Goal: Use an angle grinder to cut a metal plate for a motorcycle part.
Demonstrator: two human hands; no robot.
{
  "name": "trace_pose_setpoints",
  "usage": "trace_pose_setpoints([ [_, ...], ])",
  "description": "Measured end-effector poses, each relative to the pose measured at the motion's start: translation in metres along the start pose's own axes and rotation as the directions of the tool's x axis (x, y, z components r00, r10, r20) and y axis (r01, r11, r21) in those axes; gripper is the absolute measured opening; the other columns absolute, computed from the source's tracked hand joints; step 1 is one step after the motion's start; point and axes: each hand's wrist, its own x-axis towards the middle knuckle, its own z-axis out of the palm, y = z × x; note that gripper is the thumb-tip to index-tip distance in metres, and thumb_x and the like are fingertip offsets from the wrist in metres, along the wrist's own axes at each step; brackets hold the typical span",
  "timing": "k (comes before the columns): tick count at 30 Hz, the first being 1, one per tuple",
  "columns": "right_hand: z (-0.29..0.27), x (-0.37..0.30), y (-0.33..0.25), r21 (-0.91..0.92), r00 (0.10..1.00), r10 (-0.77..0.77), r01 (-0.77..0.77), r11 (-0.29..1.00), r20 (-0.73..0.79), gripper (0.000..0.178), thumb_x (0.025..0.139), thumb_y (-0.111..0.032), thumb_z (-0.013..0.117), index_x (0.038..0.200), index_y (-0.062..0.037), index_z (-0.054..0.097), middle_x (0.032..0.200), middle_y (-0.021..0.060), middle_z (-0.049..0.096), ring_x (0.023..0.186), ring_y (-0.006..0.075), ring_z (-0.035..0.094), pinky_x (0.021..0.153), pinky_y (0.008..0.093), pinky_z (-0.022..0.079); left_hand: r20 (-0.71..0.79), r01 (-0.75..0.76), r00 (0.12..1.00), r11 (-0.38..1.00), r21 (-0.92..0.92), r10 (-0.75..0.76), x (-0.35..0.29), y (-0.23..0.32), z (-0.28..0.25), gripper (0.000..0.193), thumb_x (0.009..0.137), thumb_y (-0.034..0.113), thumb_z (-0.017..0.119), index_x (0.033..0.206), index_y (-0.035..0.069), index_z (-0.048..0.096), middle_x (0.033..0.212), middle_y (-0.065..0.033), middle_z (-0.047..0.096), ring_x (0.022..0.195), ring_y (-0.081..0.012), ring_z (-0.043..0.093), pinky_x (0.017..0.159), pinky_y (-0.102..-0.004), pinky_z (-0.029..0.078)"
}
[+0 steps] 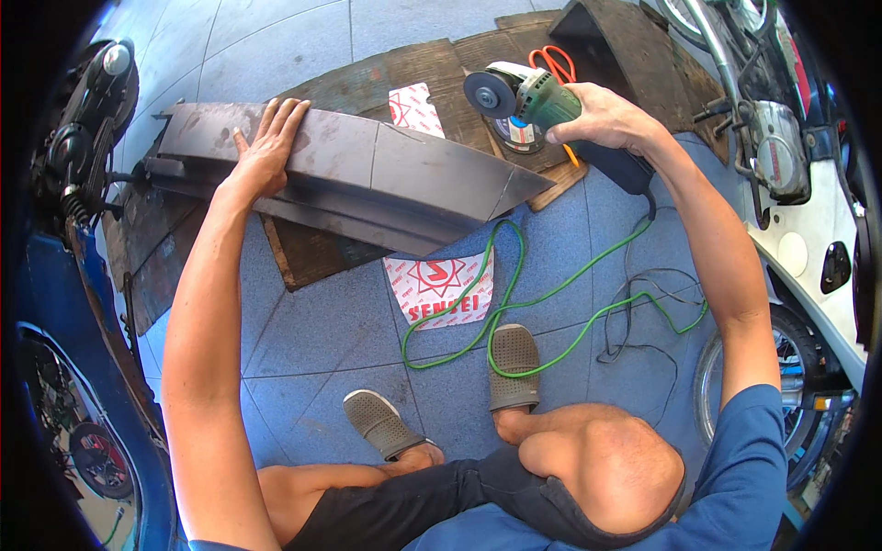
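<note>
A long, bent grey sheet-metal part [340, 161] lies across dark wooden boards, its tapered end toward the right. My left hand [266, 151] rests on its upper face near the left end, palm down and fingers stretched out. In my right hand [606, 119] is a green angle grinder [549, 99], gripped around its body. The grinder's dark disc [490, 94] faces left, above the boards and apart from the metal. Behind the grinder, a round disc with a printed label [520, 136] is partly hidden.
Wooden boards [423, 69] lie under the metal, with orange-handled scissors [557, 62] and a dark metal channel [634, 55] beyond. A green cord [551, 303] loops over the blue tiles near my feet, beside a printed paper sheet [441, 285]. Motorcycles [785, 151] stand at both sides.
</note>
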Motion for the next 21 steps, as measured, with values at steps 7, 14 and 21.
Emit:
trace_pose_setpoints([
  [7,0.015,0.008,-0.017,-0.108,0.999,0.021,-0.016,0.994,0.045,0.066,0.071,-0.035,0.082,0.121,0.0039,0.065,0.106,0.0209,0.072,0.102,0.0301,0.069,0.091,0.0389,0.052,0.007,0.019,1.000,1.000,0.022,-0.019,-0.002,0.000,-0.001,0.119,0.066,-0.028,0.049,0.165,0.029,0.017,0.174,0.0036,0.011,0.161,-0.0264,0.007,0.117,-0.0843,0.012],
  [14,0.032,0.026,-0.040,-0.231,0.998,-0.026,0.037,0.972,0.051,0.066,0.070,-0.038,0.079,0.117,0.0055,0.065,0.102,0.0214,0.071,0.098,0.0322,0.069,0.088,0.0413,0.054,0.023,0.024,0.999,1.000,0.010,-0.025,0.001,0.003,-0.002,0.119,0.066,-0.027,0.049,0.165,0.030,0.017,0.174,0.0041,0.010,0.162,-0.0253,0.005,0.118,-0.0836,0.011],
  [21,0.018,0.016,-0.030,-0.161,1.000,0.013,-0.009,0.987,0.022,0.065,0.068,-0.036,0.080,0.117,0.0051,0.066,0.101,0.0204,0.071,0.096,0.0302,0.069,0.086,0.0397,0.053,0.034,0.022,0.999,1.000,0.008,-0.023,-0.001,0.005,-0.006,0.118,0.066,-0.026,0.050,0.165,0.029,0.018,0.174,0.0044,0.011,0.162,-0.0250,0.006,0.118,-0.0833,0.010],
])
